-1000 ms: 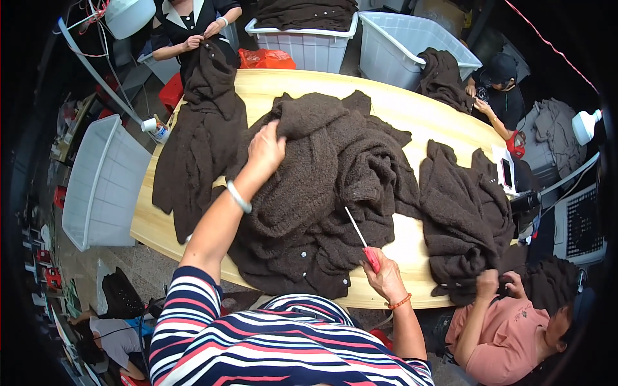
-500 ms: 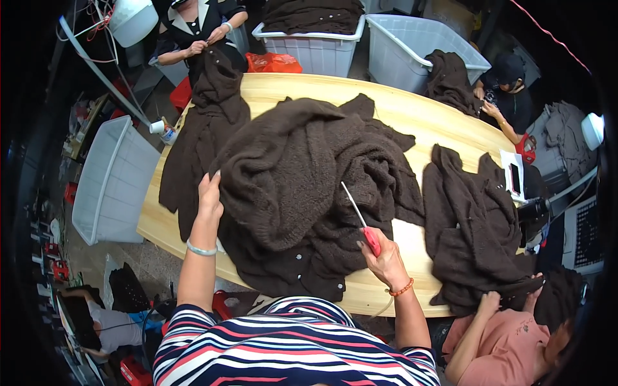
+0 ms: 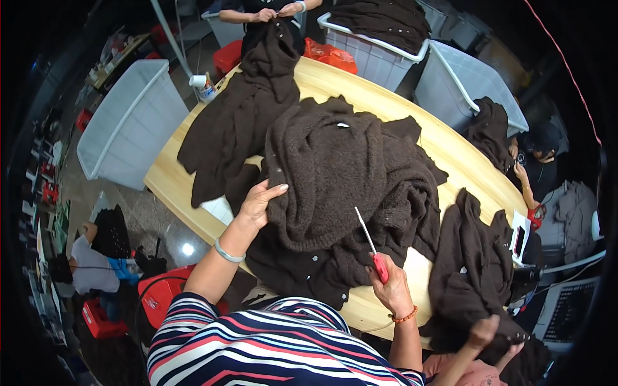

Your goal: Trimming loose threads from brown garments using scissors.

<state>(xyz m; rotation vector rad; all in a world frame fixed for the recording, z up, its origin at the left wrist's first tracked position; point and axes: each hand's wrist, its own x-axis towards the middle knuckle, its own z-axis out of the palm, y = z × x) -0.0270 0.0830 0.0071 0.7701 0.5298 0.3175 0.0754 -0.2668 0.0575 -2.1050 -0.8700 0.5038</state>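
Observation:
A dark brown knitted garment lies bunched up before me on the table, with a small white patch near its far edge. My left hand grips its left edge between thumb and fingers. In my right hand is a slim red-handled tool with a long, thin metal blade, pointing away from me over the garment; its exact kind cannot be made out. Under and around this bundle spreads more brown knitwear, with shiny buttons showing at the near side.
More brown garments lie on the wooden table at right, where a co-worker's hand works. Two people handle knitwear across the table. Large plastic bins stand around it. A white bottle is at the far left edge.
The view has turned, shifting the table. My left hand has moved inward with the garment's edge, and a white patch now shows on the cloth. The right hand still holds the red-handled tool.

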